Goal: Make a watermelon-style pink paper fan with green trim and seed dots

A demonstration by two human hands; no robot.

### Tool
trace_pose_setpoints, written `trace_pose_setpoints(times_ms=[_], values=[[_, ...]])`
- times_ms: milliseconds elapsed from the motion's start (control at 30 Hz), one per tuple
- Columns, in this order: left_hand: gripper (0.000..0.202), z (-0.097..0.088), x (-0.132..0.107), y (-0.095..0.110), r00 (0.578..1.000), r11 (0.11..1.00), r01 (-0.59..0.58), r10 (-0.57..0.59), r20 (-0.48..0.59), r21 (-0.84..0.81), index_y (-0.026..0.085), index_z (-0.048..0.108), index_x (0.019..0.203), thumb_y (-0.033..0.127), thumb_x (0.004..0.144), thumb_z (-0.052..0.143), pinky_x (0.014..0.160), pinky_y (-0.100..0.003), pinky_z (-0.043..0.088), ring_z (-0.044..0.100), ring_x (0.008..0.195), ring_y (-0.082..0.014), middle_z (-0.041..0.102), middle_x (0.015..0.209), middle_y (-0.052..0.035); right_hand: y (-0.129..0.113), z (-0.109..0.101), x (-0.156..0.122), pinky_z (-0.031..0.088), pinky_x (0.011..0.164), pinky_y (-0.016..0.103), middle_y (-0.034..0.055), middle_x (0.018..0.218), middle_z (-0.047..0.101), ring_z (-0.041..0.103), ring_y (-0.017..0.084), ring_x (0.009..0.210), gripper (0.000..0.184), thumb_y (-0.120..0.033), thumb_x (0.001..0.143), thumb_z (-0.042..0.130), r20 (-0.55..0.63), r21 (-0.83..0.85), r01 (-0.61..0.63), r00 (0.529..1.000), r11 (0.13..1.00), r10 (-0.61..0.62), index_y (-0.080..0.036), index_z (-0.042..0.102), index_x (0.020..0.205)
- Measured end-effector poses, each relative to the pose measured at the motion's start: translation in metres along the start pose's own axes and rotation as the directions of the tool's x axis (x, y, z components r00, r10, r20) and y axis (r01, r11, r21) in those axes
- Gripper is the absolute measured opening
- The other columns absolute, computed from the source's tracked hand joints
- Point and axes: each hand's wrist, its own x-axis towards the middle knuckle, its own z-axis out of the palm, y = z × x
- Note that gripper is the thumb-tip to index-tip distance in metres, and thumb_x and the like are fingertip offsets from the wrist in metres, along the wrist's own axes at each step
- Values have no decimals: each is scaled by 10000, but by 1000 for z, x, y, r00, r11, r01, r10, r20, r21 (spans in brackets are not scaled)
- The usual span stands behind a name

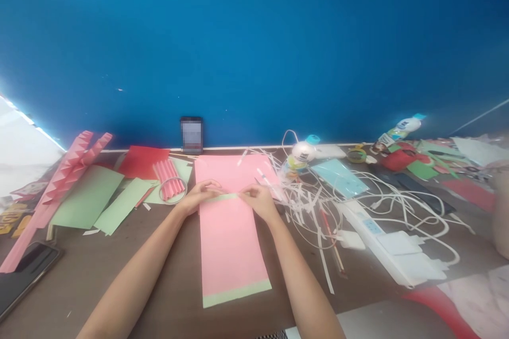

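A long pink paper sheet (229,233) lies lengthwise on the brown table (159,286), with a pale green strip along its near edge (237,293). My left hand (203,193) and my right hand (257,198) rest on the sheet's middle. Their fingers are pinched on the two ends of a narrow green paper strip (226,197) held across the pink sheet.
Green sheets (88,197), red paper (139,161) and pleated pink paper (170,180) lie left. A folded pink zigzag (59,180) and a phone (24,274) sit far left. Another phone (191,134) leans on the blue wall. White cables (318,206), a power strip (382,238) and bottles (400,129) crowd the right.
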Motion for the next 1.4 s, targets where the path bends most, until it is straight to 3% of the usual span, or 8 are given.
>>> trace_pose_setpoints(times_ms=[100,233,400,600,800,1000,1200,1400], values=[[340,0,0,2,1000,996,27,-28,11,84,149,557,870,242,593,731,681,-274,449,616,729,-165,670,783,-58,0,4,-1,463,656,307,50,713,667,597,175,681,137,-302,642,633,38,-20,11,999,1000,-10,-165,639,654],[288,4,4,-4,997,979,42,-28,-71,201,137,565,759,229,559,752,647,-260,444,601,653,-137,652,666,-27,-2,7,-2,459,652,297,37,721,643,590,164,690,136,-297,636,637,38,21,5,999,1000,-6,-170,606,673],[279,3,7,-7,996,977,26,-8,-86,210,135,573,746,244,562,751,666,-259,450,608,683,-139,657,698,-38,-5,11,-4,454,633,268,-7,719,607,589,142,685,341,-272,610,662,63,123,-71,996,990,63,-194,548,922],[302,2,7,-7,996,966,42,-21,-83,256,143,572,747,295,560,754,633,-242,451,610,686,-145,658,704,-36,-1,14,-1,430,655,272,5,704,603,572,150,696,136,-265,622,631,49,105,-45,998,993,40,-161,582,694],[291,4,7,-10,996,954,30,-2,-92,299,148,568,733,318,572,740,601,-241,438,600,638,-146,641,625,-17,-7,17,-4,438,729,306,44,808,658,595,195,810,205,-316,605,647,29,55,-85,996,995,83,-160,647,738],[315,4,3,-4,999,971,11,2,-54,240,157,543,776,328,592,732,512,-205,393,550,549,-103,618,593,13,-5,17,-4,453,642,291,40,712,655,600,184,703,226,-355,606,658,45,104,-131,991,986,127,-149,656,699],[335,3,5,-9,997,966,-12,32,-73,258,161,553,846,318,604,725,587,-236,434,595,642,-140,661,670,-24,-6,17,-4,464,686,307,44,753,663,607,197,753,194,-340,612,644,28,37,-92,995,995,91,-160,650,683],[297,6,8,-11,990,952,-78,108,-88,295,160,547,777,326,604,723,668,-261,448,615,730,-167,680,744,-48,-9,16,-6,465,707,310,54,760,675,617,201,770,197,-341,629,643,58,36,-82,995,996,80,-154,666,686]])
